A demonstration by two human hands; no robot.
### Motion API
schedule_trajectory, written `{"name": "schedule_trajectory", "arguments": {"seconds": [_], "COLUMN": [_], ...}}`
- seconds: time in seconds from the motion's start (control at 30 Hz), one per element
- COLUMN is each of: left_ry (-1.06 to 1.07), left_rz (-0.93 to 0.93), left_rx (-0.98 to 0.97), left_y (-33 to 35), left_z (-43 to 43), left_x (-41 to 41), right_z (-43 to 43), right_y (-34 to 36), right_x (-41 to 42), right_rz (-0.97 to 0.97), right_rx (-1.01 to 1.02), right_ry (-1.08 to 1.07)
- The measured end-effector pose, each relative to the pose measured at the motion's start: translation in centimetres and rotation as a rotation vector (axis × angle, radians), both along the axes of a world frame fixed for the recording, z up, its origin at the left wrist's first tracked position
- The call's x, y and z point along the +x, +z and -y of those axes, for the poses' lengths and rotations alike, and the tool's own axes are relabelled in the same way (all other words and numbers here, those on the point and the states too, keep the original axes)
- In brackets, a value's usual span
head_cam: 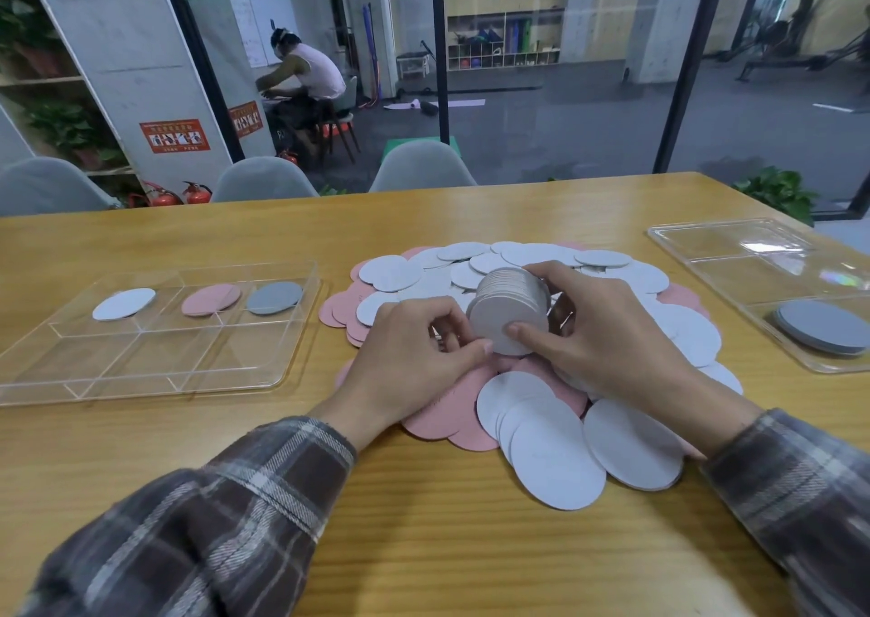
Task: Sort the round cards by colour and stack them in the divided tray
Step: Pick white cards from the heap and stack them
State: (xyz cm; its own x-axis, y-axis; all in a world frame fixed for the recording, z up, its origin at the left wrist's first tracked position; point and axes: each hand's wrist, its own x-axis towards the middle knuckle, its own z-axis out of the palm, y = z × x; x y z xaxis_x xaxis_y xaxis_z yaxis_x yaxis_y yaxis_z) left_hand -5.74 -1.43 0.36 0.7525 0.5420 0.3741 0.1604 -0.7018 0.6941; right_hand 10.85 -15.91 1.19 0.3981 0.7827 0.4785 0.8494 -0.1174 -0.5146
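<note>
A spread heap of white (558, 456) and pink round cards (452, 411) covers the table's middle. Above it I hold a thick stack of pale grey cards (511, 308) on its edge. My right hand (598, 334) wraps round it from the right, thumb on the front face. My left hand (414, 353) touches its left rim with thumb and curled fingers. The clear divided tray (263, 381) lies at the left; its back compartments hold a white card (124, 303), pink cards (210, 299) and a grey card (274, 297).
A second clear tray (734, 249) lies at the right table edge with a pile of grey cards (824, 327) in its near compartment. Grey chairs (421, 167) stand behind the table, before a glass wall. A person sits far beyond the glass.
</note>
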Motion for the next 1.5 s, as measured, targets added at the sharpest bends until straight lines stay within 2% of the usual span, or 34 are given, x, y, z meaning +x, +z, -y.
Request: {"name": "schedule_trajectory", "arguments": {"seconds": [0.13, 0.27, 0.4, 0.5, 0.83, 1.03, 1.2, 1.5], "left_ry": [-0.184, -0.229, -0.278, -0.278, -0.129, -0.054, 0.020, -0.013], "left_rz": [-0.117, -0.183, -0.202, -0.206, 0.032, 0.179, 0.210, 0.241], "left_rx": [0.102, 0.138, 0.102, -0.006, -0.192, -0.191, -0.157, -0.156], "left_y": [-0.1, 0.0, 0.2, 0.4, 0.6, 0.5, 0.1, 0.0], "left_z": [0.0, 0.1, 0.1, 0.0, -1.1, -1.4, -1.9, -1.0], "left_x": [-0.3, -0.3, -0.3, -0.4, -0.4, -0.1, 0.0, 0.3], "right_z": [0.1, 0.0, 0.0, 0.1, 0.2, 0.2, 0.2, 0.0], "right_y": [0.2, 0.0, 0.0, 0.0, 0.2, 0.1, -0.1, -0.1], "right_x": [0.5, 0.7, 0.5, 0.5, 0.6, 0.8, 0.9, 0.3], "right_rz": [0.011, 0.029, 0.022, 0.017, -0.089, -0.174, -0.201, -0.195], "right_rx": [-0.003, -0.028, -0.030, -0.028, -0.012, -0.002, -0.008, -0.024], "right_ry": [-0.029, -0.036, -0.036, -0.037, -0.034, -0.019, -0.012, 0.002]}}
